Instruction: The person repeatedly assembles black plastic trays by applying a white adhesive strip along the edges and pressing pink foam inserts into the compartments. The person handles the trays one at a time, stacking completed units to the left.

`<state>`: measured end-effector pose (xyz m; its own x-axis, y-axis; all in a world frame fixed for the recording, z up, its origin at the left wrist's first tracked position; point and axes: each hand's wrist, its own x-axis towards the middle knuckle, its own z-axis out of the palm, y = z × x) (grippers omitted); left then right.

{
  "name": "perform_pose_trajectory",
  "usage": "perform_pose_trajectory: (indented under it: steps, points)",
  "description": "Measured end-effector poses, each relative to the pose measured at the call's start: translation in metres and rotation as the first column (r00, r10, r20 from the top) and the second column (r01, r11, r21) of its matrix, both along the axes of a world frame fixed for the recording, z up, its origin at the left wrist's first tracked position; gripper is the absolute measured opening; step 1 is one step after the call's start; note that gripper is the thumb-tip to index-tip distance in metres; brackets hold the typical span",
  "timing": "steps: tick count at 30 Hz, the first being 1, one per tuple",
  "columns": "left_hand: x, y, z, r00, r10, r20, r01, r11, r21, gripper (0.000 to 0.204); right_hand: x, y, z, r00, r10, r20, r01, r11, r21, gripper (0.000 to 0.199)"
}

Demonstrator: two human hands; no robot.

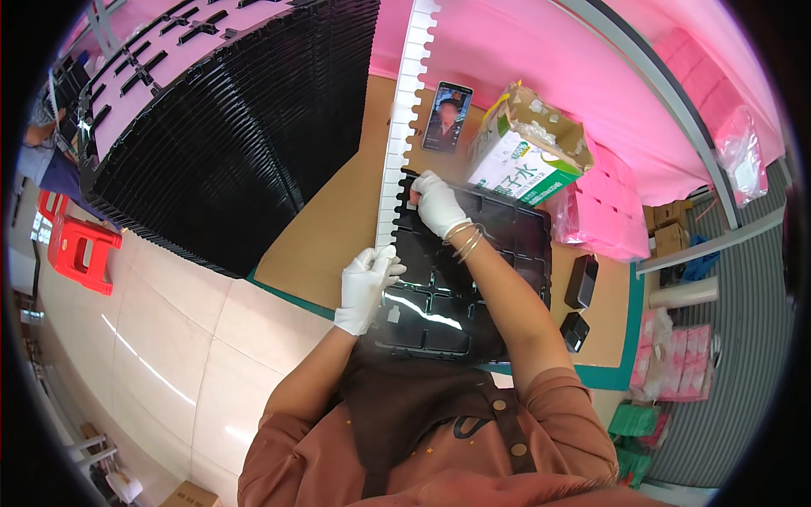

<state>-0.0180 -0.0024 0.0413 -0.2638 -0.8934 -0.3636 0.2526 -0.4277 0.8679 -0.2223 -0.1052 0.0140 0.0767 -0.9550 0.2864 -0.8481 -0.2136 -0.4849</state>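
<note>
A black plastic tray [427,334] with several compartments lies in front of me on the brown board. A long white strip [401,135] with a notched edge runs along its left side. My left hand [365,287], in a white glove, is closed at the near end of the strip, its fingers beside the tray's left edge; what they pinch cannot be made out. My right hand [439,207], also gloved, reaches across the tray to its far left corner. Its fingers are bent together there, and whatever is between them is too small to name.
A tall stack of black trays [245,127] stands at the left. Beyond my tray are a lit phone [446,117] and an opened carton [532,152]. Pink packets [600,211] and two small black objects lie at the right. A red stool [80,245] stands on the floor.
</note>
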Motion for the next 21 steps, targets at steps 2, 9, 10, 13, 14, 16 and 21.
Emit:
perform_pose_trajectory:
  steps: [2,9,10,13,14,16,21]
  points:
    - [0.0,0.0,-0.001,1.0,0.006,-0.017,-0.006,1.0,0.004,0.03,-0.005,0.001,-0.004,0.991,0.006,0.136,-0.015,0.998,0.067,0.015]
    - [-0.001,0.0,-0.007,0.999,0.022,-0.031,-0.022,1.0,-0.007,0.028,-0.008,0.01,0.004,0.99,0.069,0.126,-0.081,0.992,0.095,0.017]
    - [-0.001,0.0,-0.007,0.999,0.02,-0.027,-0.02,1.0,-0.008,0.028,-0.008,0.01,0.003,0.988,0.054,0.146,-0.065,0.995,0.072,0.017]
    - [-0.001,0.0,-0.005,1.0,0.018,-0.018,-0.018,1.0,-0.013,0.028,-0.006,0.009,0.003,0.983,-0.023,0.185,0.012,0.998,0.06,0.016]
    - [-0.002,0.0,-0.004,1.0,0.018,-0.015,-0.019,1.0,-0.016,0.028,-0.003,0.008,0.003,0.981,-0.073,0.181,0.057,0.994,0.091,0.014]
    - [-0.001,0.001,-0.005,1.0,0.016,-0.027,-0.016,1.0,-0.021,0.028,0.002,0.007,0.004,0.977,-0.136,0.167,0.115,0.985,0.129,0.011]
    - [0.0,0.001,-0.002,1.0,0.006,-0.008,-0.006,1.0,0.005,0.029,0.01,0.009,0.023,0.96,-0.185,0.212,0.125,0.955,0.269,0.004]
